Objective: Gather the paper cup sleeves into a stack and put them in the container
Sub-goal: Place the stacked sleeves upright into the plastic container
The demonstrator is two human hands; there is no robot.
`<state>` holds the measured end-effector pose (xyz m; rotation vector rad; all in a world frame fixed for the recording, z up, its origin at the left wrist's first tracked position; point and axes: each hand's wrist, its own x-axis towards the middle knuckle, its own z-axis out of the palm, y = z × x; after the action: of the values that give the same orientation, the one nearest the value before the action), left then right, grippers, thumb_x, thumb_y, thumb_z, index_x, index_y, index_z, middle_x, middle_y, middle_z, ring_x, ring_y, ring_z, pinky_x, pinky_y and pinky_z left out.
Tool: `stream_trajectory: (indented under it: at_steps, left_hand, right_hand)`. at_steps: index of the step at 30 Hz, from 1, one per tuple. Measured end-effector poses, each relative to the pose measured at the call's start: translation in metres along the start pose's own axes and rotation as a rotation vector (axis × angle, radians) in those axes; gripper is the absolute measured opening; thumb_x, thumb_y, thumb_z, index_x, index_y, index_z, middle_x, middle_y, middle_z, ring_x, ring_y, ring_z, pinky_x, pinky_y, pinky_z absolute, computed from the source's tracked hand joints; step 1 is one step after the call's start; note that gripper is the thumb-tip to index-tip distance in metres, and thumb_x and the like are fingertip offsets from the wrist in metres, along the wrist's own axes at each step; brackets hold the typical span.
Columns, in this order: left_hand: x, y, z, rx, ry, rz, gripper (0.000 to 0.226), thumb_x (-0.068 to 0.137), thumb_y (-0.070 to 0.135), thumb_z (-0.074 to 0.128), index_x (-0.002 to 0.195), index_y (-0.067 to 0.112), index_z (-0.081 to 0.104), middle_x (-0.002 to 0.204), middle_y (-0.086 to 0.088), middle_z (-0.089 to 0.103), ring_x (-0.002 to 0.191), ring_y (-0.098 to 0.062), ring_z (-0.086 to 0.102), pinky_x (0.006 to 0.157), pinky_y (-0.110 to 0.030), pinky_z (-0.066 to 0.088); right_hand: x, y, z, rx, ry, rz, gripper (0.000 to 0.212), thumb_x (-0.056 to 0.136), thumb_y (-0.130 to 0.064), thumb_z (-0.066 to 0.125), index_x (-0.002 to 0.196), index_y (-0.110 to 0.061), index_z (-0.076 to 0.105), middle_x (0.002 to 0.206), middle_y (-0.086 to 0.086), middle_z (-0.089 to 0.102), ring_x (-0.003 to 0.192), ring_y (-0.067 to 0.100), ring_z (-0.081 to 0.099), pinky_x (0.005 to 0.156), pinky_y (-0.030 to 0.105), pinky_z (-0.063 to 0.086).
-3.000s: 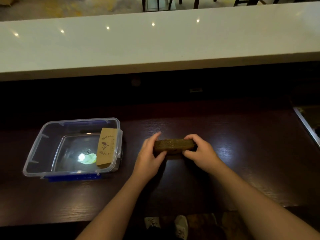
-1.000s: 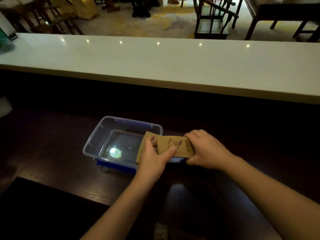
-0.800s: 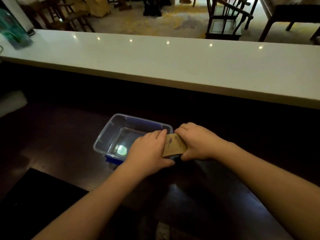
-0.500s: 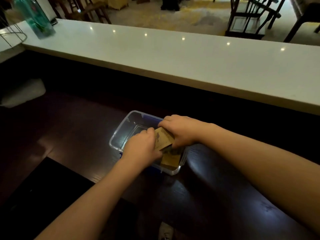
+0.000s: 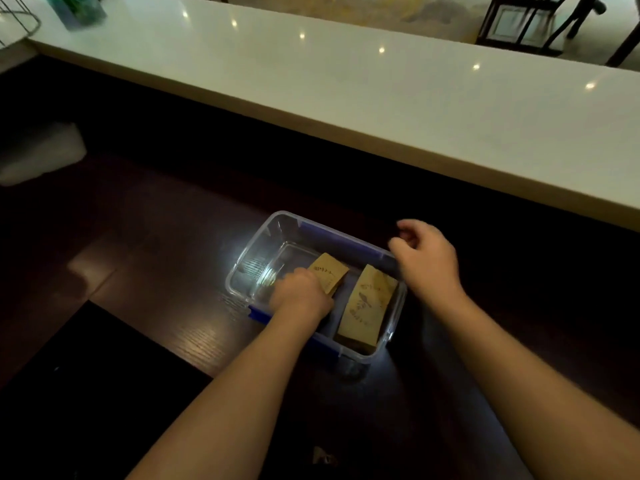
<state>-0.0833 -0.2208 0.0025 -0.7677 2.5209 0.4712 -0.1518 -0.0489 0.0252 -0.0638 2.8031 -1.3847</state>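
Note:
A clear plastic container (image 5: 242,268) with blue clips sits on the dark wooden counter. Inside it, my left hand (image 5: 302,295) rests on a stack of brown paper cup sleeves (image 5: 329,273), fingers closed over its near end. A second brown sleeve stack (image 5: 367,308) leans against the container's right wall. My right hand (image 5: 427,258) hovers just beyond the right rim, fingers loosely curled and holding nothing.
A long white bar top (image 5: 381,98) runs across the back above a dark recess. A teal bottle (image 5: 78,8) stands at its far left. A pale bundle (image 5: 38,154) lies at the left edge. Chairs (image 5: 540,19) stand beyond the bar.
Both hands carried the sleeve stack from the counter into the container. My right hand has since let go and lifted out to the right; my left hand stays on the stack.

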Motion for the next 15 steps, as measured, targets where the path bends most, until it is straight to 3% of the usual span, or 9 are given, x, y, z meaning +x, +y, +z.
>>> stream_trajectory:
  at_steps: [3,5,8,12,15]
  left_hand:
    - [0.001,0.008,0.005,-0.001,-0.019,-0.021,0.070,0.074,0.038,0.072,0.128,0.004,0.042,0.129,-0.018,0.049,0.116,-0.032,0.051,0.093,-0.041,0.049]
    - [0.000,0.013,0.009,-0.015,-0.015,-0.041,0.074,0.075,0.037,0.073,0.131,0.004,0.038,0.132,-0.019,0.045,0.118,-0.032,0.048,0.093,-0.039,0.047]
    - [0.002,0.019,0.011,0.016,-0.030,-0.049,0.076,0.076,0.038,0.071,0.134,0.004,0.035,0.134,-0.019,0.042,0.121,-0.033,0.044,0.093,-0.039,0.044]
    - [0.011,0.021,-0.002,0.150,-0.180,0.032,0.068,0.076,0.041,0.069,0.130,0.008,0.043,0.132,-0.015,0.045,0.123,-0.033,0.041,0.099,-0.041,0.043]
    - [0.016,0.014,-0.020,-0.037,-0.380,0.023,0.049,0.072,0.035,0.074,0.112,0.014,0.055,0.119,-0.011,0.057,0.108,-0.028,0.054,0.091,-0.041,0.050]
  right_hand:
    - [-0.031,0.032,-0.002,0.305,-0.058,0.373,0.033,0.082,-0.034,0.059,0.109,-0.018,0.069,0.100,0.000,0.071,0.096,0.021,0.066,0.083,0.042,0.054]
    - [-0.047,0.037,0.001,0.485,-0.163,0.491,0.030,0.084,-0.039,0.057,0.097,-0.017,0.072,0.092,0.004,0.077,0.091,0.023,0.071,0.080,0.045,0.057]
    - [-0.053,0.035,0.004,0.548,-0.189,0.500,0.032,0.088,-0.042,0.055,0.088,-0.016,0.074,0.087,0.003,0.078,0.083,0.017,0.073,0.073,0.038,0.057]
    - [-0.050,0.033,-0.003,0.610,-0.239,0.503,0.028,0.086,-0.030,0.059,0.069,-0.016,0.075,0.069,0.001,0.075,0.069,0.015,0.072,0.055,0.027,0.054]
    - [-0.052,0.032,-0.008,0.694,-0.297,0.514,0.022,0.088,-0.021,0.060,0.080,-0.011,0.078,0.078,0.002,0.078,0.075,0.013,0.074,0.051,0.020,0.053]
